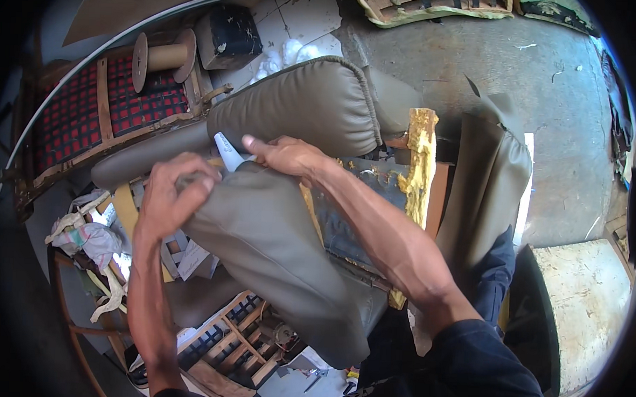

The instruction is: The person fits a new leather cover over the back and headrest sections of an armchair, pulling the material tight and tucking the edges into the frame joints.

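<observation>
A loose grey-brown leather cover (268, 218) hangs in front of me, its top edge bunched between my hands. My left hand (170, 193) has its fingers curled over the cover's upper left corner. My right hand (291, 158) grips the same edge further right, thumb stretched out; its other fingers are partly hidden. Between the hands a white pointed piece (227, 151) with dark markings sticks up behind the edge; I cannot tell its kind. Just behind stands a padded leather armrest (293, 106). Right of the cover rises a wooden post with torn yellow foam (418, 181).
More leather (483, 176) drapes over the right side. A worn pale-topped box (580, 313) stands at the lower right. At the left lies a wooden frame with red-black webbing (76, 113), a spool (165, 59) on it. Scraps (96, 240) pile up below, near another slatted frame (232, 342).
</observation>
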Motion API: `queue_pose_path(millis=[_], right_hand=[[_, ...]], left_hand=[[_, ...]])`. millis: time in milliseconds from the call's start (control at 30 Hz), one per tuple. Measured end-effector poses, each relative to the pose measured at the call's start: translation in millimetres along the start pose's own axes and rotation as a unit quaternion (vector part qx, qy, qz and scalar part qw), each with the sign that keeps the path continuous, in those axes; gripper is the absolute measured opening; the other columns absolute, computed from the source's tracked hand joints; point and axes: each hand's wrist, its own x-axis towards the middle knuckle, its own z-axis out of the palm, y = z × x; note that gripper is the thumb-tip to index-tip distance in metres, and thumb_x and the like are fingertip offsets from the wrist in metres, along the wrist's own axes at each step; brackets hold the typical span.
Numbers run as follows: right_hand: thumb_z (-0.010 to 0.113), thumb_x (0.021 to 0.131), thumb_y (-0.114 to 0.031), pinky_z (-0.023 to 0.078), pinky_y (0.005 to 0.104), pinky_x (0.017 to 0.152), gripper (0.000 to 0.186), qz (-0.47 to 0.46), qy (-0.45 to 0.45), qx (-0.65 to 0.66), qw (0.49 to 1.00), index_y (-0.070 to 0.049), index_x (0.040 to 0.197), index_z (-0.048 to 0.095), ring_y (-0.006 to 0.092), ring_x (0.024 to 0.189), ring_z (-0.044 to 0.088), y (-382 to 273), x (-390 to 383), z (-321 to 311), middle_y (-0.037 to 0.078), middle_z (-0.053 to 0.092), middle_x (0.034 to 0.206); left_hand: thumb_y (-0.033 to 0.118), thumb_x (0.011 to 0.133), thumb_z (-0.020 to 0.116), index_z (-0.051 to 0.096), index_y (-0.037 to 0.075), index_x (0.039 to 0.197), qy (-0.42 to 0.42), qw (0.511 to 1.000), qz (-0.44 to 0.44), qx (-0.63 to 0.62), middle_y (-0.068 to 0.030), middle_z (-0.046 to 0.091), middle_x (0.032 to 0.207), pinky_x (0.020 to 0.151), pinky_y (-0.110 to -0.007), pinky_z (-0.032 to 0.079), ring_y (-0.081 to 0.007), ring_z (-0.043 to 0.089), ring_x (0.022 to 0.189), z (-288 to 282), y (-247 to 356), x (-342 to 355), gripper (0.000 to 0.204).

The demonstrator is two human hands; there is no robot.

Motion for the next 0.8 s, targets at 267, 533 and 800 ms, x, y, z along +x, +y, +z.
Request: queue_pose_path(millis=[267,533,800], right_hand=[[0.082,0.079,-0.054,0.05,0.0385,0.09,0.063,-0.065,-0.006,-0.323,0.944,0.001,0.109,0.073,0.0263,0.103,0.067,-10,8,-5,0.018,0.072,0.107],[0.078,0.081,-0.027,0.052,0.038,0.086,0.031,-0.087,0.174,-0.1,0.976,0.0,0.094,0.071,0.0292,0.095,0.07,10,13,6,0.018,0.073,0.095],[0.065,0.092,-0.037,0.051,0.0416,0.097,0.051,-0.122,0.189,-0.218,0.95,0.002,0.125,0.06,0.0338,0.108,0.068,4,30,-2,0.023,0.069,0.117]], left_hand=[[0.022,0.069,0.072,0.07,0.001,0.086,0.087,0.977,0.127,0.148,-0.0136,0.07,0.088,0.083,-0.043,0.051,-0.0346,0.066,0.085,52,39,-46,0.026],[0.023,0.075,0.077,0.062,-0.003,0.118,0.173,0.972,0.092,0.13,-0.0205,0.068,0.109,0.09,-0.044,0.051,-0.0383,0.064,0.1,66,37,-46,0.053],[0.053,0.107,0.042,0.064,0.001,0.12,0.144,0.9,-0.056,-0.408,-0.0142,0.069,0.118,0.105,-0.036,0.046,-0.0215,0.064,0.116,-4,-45,41,0.059]])
